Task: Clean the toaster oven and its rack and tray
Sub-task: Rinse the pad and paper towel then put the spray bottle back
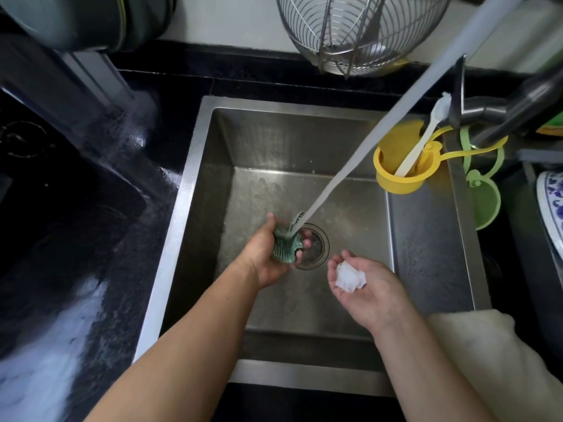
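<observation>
Over a steel sink (195,166), the left hand (265,257) grips a green scrubber (285,246) under running water (350,166) while the right hand (365,284), palm up and fingers relaxed, cradles a white wad (348,277).

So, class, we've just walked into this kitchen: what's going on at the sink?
A person stands at a steel sink with the tap running. The left hand grips a green scrubbing cloth under the stream of water, just above the drain. The right hand lies palm up, cupping a crumpled white wad away from the water.
</observation>
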`<action>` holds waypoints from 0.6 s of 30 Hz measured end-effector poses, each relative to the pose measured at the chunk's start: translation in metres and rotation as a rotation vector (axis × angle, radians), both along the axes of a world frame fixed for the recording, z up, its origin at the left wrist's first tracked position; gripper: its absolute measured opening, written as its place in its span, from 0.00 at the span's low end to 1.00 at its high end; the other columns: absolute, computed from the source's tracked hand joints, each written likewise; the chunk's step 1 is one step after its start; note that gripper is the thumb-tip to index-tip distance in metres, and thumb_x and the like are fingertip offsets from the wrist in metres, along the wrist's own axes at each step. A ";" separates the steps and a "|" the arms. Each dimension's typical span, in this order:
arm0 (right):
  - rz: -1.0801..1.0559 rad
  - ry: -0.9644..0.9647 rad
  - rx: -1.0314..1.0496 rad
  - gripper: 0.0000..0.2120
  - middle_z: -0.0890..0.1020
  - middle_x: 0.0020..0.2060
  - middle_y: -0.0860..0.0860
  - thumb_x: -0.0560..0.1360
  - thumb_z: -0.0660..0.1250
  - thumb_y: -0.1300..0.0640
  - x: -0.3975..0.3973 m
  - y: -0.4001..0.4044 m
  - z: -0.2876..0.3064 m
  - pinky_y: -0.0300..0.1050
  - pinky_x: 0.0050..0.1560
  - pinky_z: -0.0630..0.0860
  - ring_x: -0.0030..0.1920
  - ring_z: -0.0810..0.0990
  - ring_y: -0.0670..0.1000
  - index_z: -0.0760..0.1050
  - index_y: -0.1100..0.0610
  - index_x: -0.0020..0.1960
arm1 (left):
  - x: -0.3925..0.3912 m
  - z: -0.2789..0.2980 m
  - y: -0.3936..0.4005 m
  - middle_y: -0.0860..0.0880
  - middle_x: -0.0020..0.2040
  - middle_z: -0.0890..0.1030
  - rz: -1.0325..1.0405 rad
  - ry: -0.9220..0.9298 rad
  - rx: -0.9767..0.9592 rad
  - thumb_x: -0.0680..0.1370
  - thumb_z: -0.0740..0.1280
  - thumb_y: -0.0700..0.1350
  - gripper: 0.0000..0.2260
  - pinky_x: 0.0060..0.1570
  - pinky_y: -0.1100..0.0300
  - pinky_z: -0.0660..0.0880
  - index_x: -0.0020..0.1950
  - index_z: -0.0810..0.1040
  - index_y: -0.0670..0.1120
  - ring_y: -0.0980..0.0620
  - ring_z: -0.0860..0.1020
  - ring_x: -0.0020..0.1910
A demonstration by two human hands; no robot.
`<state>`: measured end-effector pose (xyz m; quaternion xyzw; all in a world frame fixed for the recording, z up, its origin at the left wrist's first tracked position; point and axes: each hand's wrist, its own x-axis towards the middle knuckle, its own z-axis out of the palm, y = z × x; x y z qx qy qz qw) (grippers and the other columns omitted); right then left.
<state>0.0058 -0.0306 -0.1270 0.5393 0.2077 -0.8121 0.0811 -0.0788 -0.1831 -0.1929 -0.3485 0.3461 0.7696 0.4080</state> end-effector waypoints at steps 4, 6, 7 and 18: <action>0.002 -0.003 0.001 0.12 0.80 0.51 0.60 0.78 0.64 0.68 0.002 -0.002 0.000 0.46 0.50 0.80 0.48 0.80 0.56 0.76 0.65 0.60 | 0.004 0.000 -0.004 0.41 0.46 0.83 -0.072 -0.078 0.060 0.81 0.44 0.72 0.40 0.32 0.61 0.74 0.60 0.81 0.42 0.48 0.79 0.37; -0.004 -0.001 0.001 0.12 0.80 0.51 0.61 0.78 0.64 0.68 0.002 -0.001 0.000 0.46 0.53 0.79 0.48 0.80 0.56 0.76 0.65 0.61 | 0.005 0.000 -0.004 0.41 0.46 0.83 -0.072 -0.095 0.040 0.82 0.46 0.71 0.38 0.32 0.61 0.74 0.60 0.81 0.41 0.49 0.79 0.36; -0.007 0.001 0.001 0.12 0.80 0.51 0.61 0.78 0.64 0.68 0.003 -0.001 0.000 0.47 0.54 0.79 0.48 0.80 0.56 0.76 0.66 0.61 | 0.005 0.000 -0.003 0.42 0.44 0.82 -0.081 -0.091 0.024 0.82 0.47 0.70 0.37 0.32 0.62 0.73 0.58 0.81 0.41 0.49 0.78 0.34; -0.015 -0.013 -0.001 0.12 0.79 0.52 0.61 0.78 0.64 0.68 0.005 0.005 -0.002 0.47 0.55 0.79 0.49 0.80 0.56 0.76 0.65 0.61 | -0.002 0.009 -0.009 0.39 0.59 0.80 0.207 0.042 0.234 0.82 0.61 0.59 0.22 0.58 0.40 0.79 0.62 0.78 0.42 0.41 0.83 0.53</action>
